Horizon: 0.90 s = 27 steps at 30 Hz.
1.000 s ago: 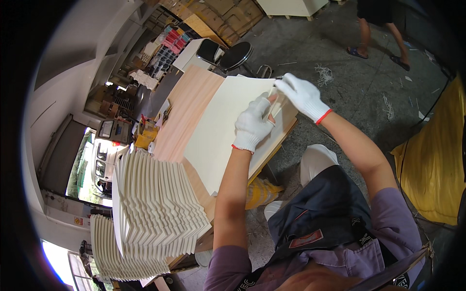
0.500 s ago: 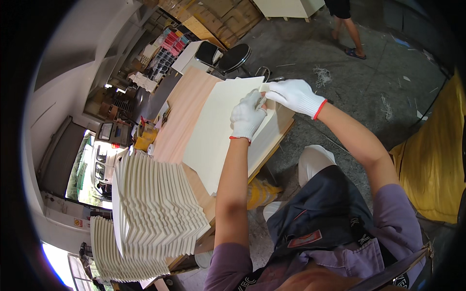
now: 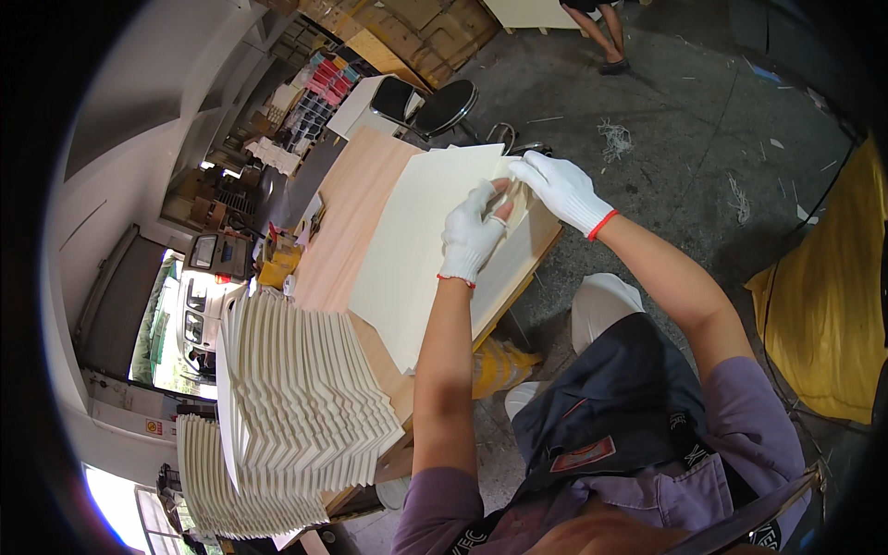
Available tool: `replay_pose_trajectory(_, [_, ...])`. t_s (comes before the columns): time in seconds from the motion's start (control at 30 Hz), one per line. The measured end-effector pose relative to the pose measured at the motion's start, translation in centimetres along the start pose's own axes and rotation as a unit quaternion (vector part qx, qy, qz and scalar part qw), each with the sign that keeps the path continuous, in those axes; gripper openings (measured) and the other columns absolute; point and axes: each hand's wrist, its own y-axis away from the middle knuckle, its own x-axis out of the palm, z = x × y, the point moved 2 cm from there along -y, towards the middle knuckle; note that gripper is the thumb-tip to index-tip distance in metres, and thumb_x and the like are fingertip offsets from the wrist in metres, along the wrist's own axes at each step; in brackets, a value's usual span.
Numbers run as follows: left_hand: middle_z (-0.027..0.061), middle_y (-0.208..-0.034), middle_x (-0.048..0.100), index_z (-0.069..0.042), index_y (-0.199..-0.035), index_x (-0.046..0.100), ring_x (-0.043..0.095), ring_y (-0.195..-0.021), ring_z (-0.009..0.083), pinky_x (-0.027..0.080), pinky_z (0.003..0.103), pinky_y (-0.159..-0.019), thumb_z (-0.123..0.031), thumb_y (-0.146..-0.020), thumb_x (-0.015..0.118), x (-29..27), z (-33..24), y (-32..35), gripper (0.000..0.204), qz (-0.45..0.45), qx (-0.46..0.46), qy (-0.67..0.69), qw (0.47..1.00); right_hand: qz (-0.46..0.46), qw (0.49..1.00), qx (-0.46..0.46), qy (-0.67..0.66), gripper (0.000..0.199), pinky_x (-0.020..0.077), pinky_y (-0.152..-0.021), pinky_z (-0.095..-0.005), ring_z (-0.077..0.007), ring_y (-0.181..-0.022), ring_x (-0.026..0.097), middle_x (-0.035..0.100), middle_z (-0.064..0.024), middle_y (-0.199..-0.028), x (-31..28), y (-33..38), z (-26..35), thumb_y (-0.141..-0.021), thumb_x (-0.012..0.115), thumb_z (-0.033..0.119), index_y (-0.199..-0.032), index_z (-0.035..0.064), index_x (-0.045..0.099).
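A large cream-white sheet point(image 3: 412, 245) of board or stiff paper lies over the table, with more sheet edges just beyond it. My left hand point(image 3: 472, 236), in a white knit glove with thumb and fingertip bare, rests over its right part. The thumb and forefinger there are apart, with nothing between them. At the sheet's far right corner, my gloved right hand point(image 3: 562, 192) has its fingers bent and closed on the sheet's edge, where a narrow flap rises. The palm hides the fingertips in part.
Tall stacks of folded white sheets point(image 3: 305, 388) stand at the near left. The wooden table point(image 3: 356, 185) carries a yellow box point(image 3: 277, 259) at its left edge. A black stool point(image 3: 447, 108) stands beyond, and a person point(image 3: 606, 37) walks behind. Yellow sheeting point(image 3: 819, 305) hangs at right.
My left thumb and forefinger have come apart and off the flap. The right hand has shifted slightly left and down. In the background the person has stepped left.
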Motion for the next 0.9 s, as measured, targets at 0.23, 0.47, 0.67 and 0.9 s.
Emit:
replay_pose_trajectory(0.23, [0.0071,-0.092,0.071,-0.014,-0.125,0.071,0.065,-0.084,0.0151,0.052,0.029,-0.08,-0.018,-0.094,0.071,-0.3,-1.5,0.3,0.032,0.037,-0.028,-0.044,0.998,-0.024,0.999,-0.021,0.024,0.043,0.0507,-0.079,-0.0487,-0.0389,-0.094,0.068,0.071,-0.0187,-0.1,0.6,-0.2,-1.1,-0.105,0.042,0.048,-0.118,0.0136,0.065])
replay_pose_trajectory(0.47, [0.0046,-0.09,0.066,-0.018,-0.124,0.071,0.064,-0.083,0.0175,0.052,0.032,-0.078,-0.025,-0.089,0.077,-0.5,-1.6,0.4,0.036,0.033,-0.021,-0.114,0.993,-0.021,0.999,-0.012,0.028,0.044,0.0507,-0.079,-0.0487,-0.038,-0.095,0.068,0.071,-0.0185,-0.101,0.9,-0.3,-1.1,-0.105,0.042,0.049,-0.118,0.0137,0.065])
replay_pose_trajectory(0.67, [0.0071,-0.106,0.071,-0.024,-0.126,0.07,0.07,-0.093,0.0268,0.054,0.036,-0.084,-0.024,-0.097,0.066,-0.4,-0.1,0.3,0.029,-0.001,0.009,-0.04,0.999,-0.001,1.0,-0.003,0.015,0.045,0.0505,-0.079,-0.049,-0.0382,-0.095,0.068,0.071,-0.0186,-0.101,0.2,0.0,0.1,-0.105,0.042,0.05,-0.118,0.0135,0.065])
replay_pose_trajectory(0.9, [0.0091,-0.099,0.072,-0.015,-0.122,0.072,0.067,-0.091,0.0182,0.052,0.031,-0.086,-0.021,-0.092,0.073,-0.3,-1.6,0.4,0.03,0.031,0.015,-0.118,0.992,-0.03,0.999,-0.01,0.028,0.044,0.0508,-0.08,-0.0492,-0.0393,-0.097,0.067,0.071,-0.0186,-0.102,0.9,-0.3,-1.3,-0.105,0.043,0.05,-0.118,0.0133,0.065])
